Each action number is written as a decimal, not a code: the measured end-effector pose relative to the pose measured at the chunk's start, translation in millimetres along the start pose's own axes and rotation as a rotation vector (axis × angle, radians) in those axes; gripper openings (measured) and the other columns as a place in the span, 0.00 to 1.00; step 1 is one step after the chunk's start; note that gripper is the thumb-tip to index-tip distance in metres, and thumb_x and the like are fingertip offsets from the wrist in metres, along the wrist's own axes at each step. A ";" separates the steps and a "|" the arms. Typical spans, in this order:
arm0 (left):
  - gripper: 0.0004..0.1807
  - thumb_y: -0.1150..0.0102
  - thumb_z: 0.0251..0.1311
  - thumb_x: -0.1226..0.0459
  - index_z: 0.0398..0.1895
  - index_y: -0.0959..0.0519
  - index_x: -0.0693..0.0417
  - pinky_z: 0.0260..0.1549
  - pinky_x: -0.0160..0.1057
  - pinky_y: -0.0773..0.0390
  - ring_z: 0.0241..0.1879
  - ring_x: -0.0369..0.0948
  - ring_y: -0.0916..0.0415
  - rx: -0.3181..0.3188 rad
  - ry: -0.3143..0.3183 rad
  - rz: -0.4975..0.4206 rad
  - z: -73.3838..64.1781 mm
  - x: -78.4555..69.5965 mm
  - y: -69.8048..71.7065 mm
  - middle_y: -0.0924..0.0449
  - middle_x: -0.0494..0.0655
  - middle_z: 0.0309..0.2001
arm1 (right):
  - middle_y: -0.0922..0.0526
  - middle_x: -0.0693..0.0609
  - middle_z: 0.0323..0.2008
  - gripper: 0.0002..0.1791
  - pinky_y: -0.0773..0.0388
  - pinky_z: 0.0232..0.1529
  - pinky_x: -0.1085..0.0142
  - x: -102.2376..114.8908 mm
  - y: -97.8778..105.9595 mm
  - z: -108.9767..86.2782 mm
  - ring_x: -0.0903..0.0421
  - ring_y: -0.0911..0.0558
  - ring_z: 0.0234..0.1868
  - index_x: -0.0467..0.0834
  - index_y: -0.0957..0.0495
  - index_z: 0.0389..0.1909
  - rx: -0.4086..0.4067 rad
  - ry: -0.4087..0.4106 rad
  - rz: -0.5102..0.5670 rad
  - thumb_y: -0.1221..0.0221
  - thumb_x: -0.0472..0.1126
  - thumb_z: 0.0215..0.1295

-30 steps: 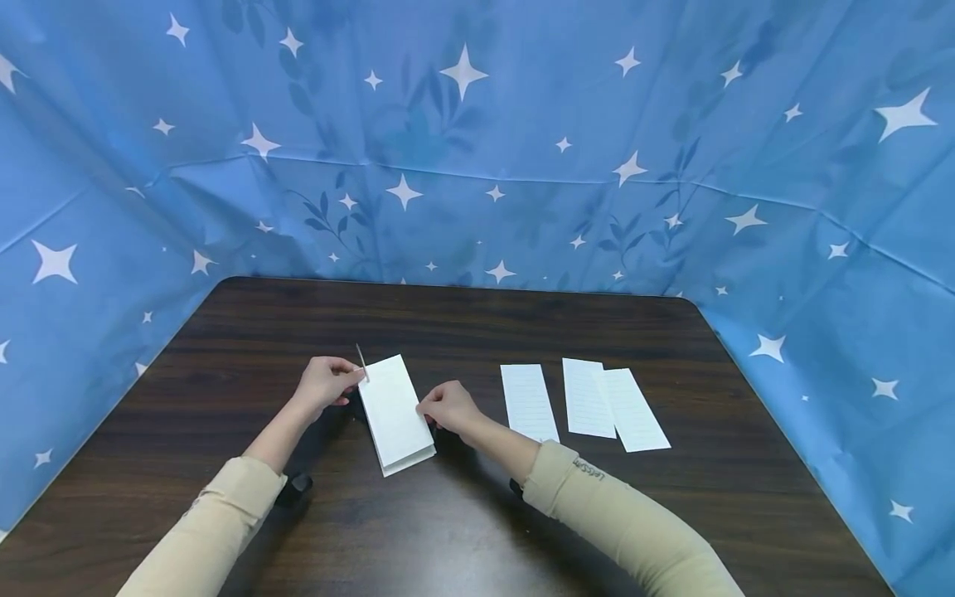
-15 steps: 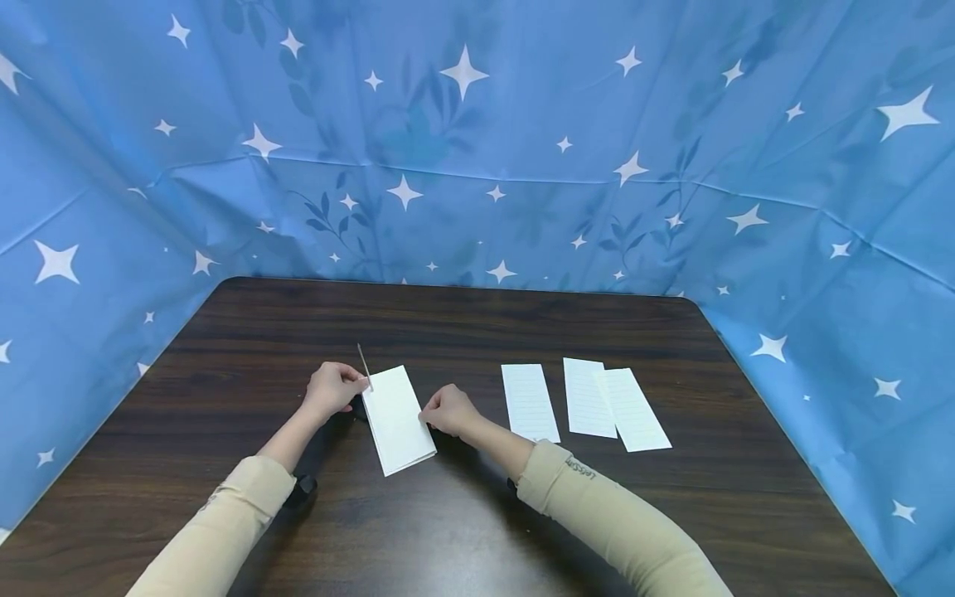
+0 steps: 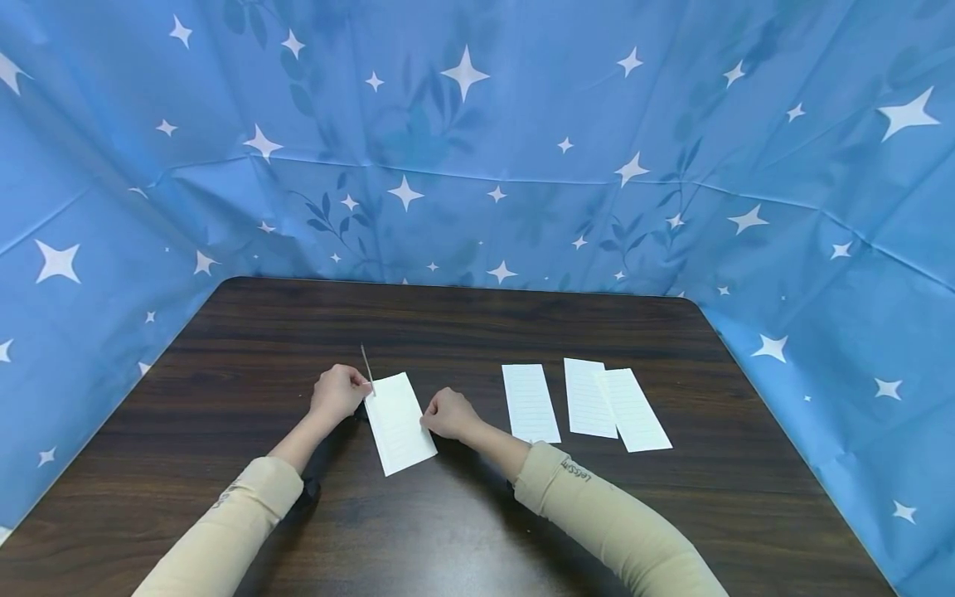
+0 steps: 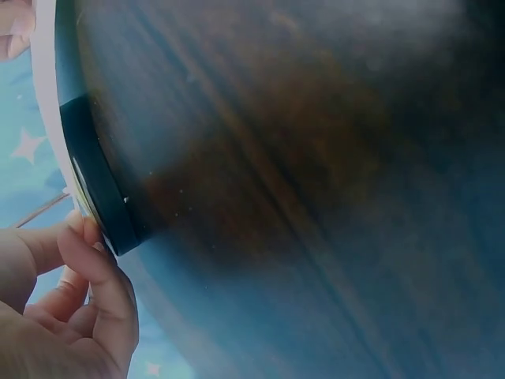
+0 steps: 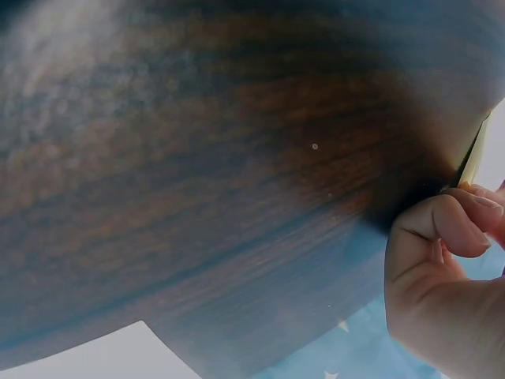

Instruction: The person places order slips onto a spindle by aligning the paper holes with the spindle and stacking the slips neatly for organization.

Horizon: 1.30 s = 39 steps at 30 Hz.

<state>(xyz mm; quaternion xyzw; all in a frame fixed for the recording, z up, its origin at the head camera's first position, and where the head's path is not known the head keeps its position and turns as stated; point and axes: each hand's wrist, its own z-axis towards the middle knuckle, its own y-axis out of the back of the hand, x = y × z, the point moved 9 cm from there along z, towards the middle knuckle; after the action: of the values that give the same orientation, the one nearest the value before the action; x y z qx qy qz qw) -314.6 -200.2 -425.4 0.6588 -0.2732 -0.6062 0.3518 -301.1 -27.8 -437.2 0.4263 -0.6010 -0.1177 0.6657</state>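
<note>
A small stack of white paper sheets point(image 3: 403, 427) is held between the two hands in the head view, tilted a little, with faint lines on its face. My left hand point(image 3: 339, 391) pinches its upper left corner between thumb and fingers. A thin brownish stick-like piece point(image 3: 366, 362) juts up from that corner, and it shows beside the fingers in the left wrist view too. On the stack's right edge, my right hand point(image 3: 451, 413) pinches the paper with thumb and curled index finger point(image 5: 454, 221). The paper hides the tabletop beneath it.
To the right on the dark wood table point(image 3: 567, 514) lie three lined white sheets: one by itself point(image 3: 530, 402), then a pair, the left sheet point(image 3: 588, 398) touching or overlapping the right one point(image 3: 634, 410). A blue starry curtain point(image 3: 477, 166) hangs behind the table.
The left hand has moved slightly right and toward the body, bringing the paper's top edge down with it. The gap between layers at the lower edge has closed. The right hand has barely shifted.
</note>
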 end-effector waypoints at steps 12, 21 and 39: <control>0.06 0.43 0.58 0.70 0.24 0.25 0.61 0.16 0.33 0.37 0.18 0.41 0.33 -0.037 -0.077 0.029 -2.6 -6.7 0.0 0.28 0.49 0.18 | 0.39 0.59 0.08 0.19 0.48 0.13 0.76 1.8 -3.1 -0.2 0.64 0.41 0.11 0.44 0.32 0.07 0.014 -0.012 -0.079 0.44 0.31 0.56; 0.07 0.44 0.60 0.68 0.39 0.29 0.60 0.12 0.33 0.24 0.15 0.38 0.32 0.095 -0.012 -0.046 2.0 0.5 -9.4 0.32 0.49 0.24 | 0.34 0.56 0.10 0.10 0.42 0.11 0.76 -1.1 -1.3 -2.0 0.63 0.37 0.09 0.39 0.25 0.18 0.017 -0.061 -0.052 0.44 0.32 0.58; 0.12 0.48 0.64 0.68 0.48 0.30 0.63 0.21 0.39 0.16 0.27 0.42 0.34 0.262 0.014 -0.214 4.0 14.4 -21.4 0.36 0.54 0.34 | 0.34 0.56 0.10 0.12 0.40 0.07 0.76 -8.2 -4.7 1.0 0.62 0.35 0.07 0.44 0.34 0.20 0.054 -0.061 0.043 0.48 0.38 0.62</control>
<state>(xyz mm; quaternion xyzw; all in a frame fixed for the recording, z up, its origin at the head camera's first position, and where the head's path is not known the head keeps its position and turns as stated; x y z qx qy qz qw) -318.3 -199.1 -451.2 0.7287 -0.2757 -0.5949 0.1980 -302.4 -25.6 -446.4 0.4274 -0.6329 -0.1004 0.6377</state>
